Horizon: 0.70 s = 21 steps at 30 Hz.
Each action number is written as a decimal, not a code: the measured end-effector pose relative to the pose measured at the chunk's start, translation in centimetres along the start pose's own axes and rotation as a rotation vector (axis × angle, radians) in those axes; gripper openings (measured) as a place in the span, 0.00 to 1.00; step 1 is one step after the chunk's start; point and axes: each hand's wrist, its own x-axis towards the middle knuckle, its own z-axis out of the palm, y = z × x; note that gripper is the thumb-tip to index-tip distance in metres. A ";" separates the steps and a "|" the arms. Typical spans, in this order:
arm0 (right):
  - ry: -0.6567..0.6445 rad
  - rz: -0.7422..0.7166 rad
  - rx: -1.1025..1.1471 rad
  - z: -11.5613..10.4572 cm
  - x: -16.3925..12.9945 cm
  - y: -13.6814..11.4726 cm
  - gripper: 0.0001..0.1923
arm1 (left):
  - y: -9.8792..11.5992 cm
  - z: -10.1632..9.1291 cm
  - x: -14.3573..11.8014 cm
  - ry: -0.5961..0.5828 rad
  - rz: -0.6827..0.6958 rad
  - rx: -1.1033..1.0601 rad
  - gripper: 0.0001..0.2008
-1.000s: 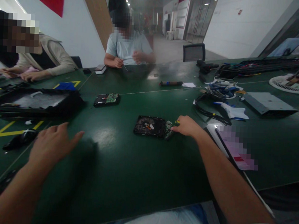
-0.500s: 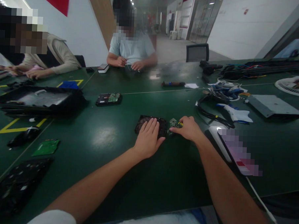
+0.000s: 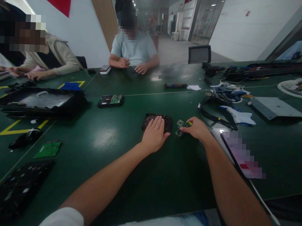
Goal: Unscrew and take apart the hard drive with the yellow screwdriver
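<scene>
The left hand [image 3: 153,134] lies flat, fingers spread, on a black hard drive [image 3: 167,122] near the middle of the green counter [image 3: 128,178]. The palm and fingers hide most of the drive's top, so only its far edge and right corner show, and what is inside cannot be made out. The drive lies flat with its long axis running roughly left to right across the view.

Just right of it, apart from the drive, a small green circuit board [image 3: 179,125] sits tilted, its long side running away from the person. The right hand [image 3: 196,128] pinches the board's right edge with fingertips curled; a bit of yellow shows at the knuckles, too small to identify.

A blurred, masked flat object [image 3: 241,153] lies by the right forearm. Farther off on the counter are a second hard drive [image 3: 110,100] with its green board up, a black tray [image 3: 38,101] at the left, another green board [image 3: 48,149], and a tangle of cables [image 3: 224,93]. Two other people sit at the far edge, their hands on the counter.
</scene>
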 end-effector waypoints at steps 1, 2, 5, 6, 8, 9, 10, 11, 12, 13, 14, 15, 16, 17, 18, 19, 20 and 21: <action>0.011 -0.001 0.013 0.0 -0.1 0.1 0.28 | -0.4 -0.1 -0.4 -0.005 0.021 -0.002 0.38; 0.016 -0.002 0.026 0.0 -0.1 0.1 0.28 | -0.8 -0.3 -0.8 -0.007 0.040 -0.008 0.39; -0.009 0.014 0.065 -0.4 -0.1 0.0 0.29 | -2.0 -0.9 -2.4 0.009 0.096 -0.054 0.43; -0.028 0.028 0.083 -0.7 -0.2 -0.1 0.28 | -2.3 -1.1 -2.9 0.022 0.107 -0.078 0.43; -0.071 0.026 0.143 -1.3 -0.5 -0.5 0.25 | -2.8 -1.4 -3.9 0.066 0.101 -0.134 0.40; -0.074 0.023 0.178 -1.6 -0.6 -0.8 0.24 | -3.1 -1.6 -4.3 0.098 0.091 -0.167 0.37; -0.074 0.027 0.205 -1.9 -0.8 -1.0 0.23 | -3.3 -1.8 -4.5 0.141 0.077 -0.202 0.34; -0.062 0.025 0.219 -2.1 -1.0 -1.2 0.22 | -3.4 -2.0 -4.7 0.200 0.057 -0.239 0.30; -0.033 0.019 0.228 -2.3 -1.2 -1.4 0.22 | -3.5 -2.3 -4.8 0.266 0.030 -0.275 0.26; -0.009 0.015 0.230 -2.5 -1.3 -1.5 0.21 | -3.5 -2.5 -4.8 0.332 -0.001 -0.311 0.21; 0.021 0.009 0.227 -2.6 -1.4 -1.6 0.20 | -3.5 -2.7 -4.8 0.376 -0.038 -0.345 0.17; 0.059 0.004 0.227 -2.7 -1.4 -1.7 0.19 | -3.4 -2.9 -4.8 0.381 -0.075 -0.386 0.14; 0.103 -0.003 0.231 -2.7 -1.5 -1.7 0.17 | -3.2 -3.0 -4.8 0.343 -0.109 -0.435 0.14; 0.157 -0.016 0.239 -2.7 -1.5 -1.8 0.17 | -3.0 -3.1 -4.9 0.273 -0.146 -0.491 0.15; 0.222 -0.036 0.248 -2.7 -1.6 -1.9 0.16 | -2.8 -3.1 -4.9 0.191 -0.186 -0.543 0.17; 0.282 -0.068 0.259 -2.5 -1.8 -2.2 0.16 | -2.5 -3.1 -4.9 0.114 -0.215 -0.577 0.20; 0.340 -0.109 0.257 -2.3 -2.0 -2.5 0.15 | -2.2 -3.1 -5.0 0.064 -0.219 -0.586 0.23; 0.388 -0.158 0.238 -2.0 -2.4 -2.9 0.14 | -2.0 -3.1 -5.0 0.040 -0.202 -0.568 0.25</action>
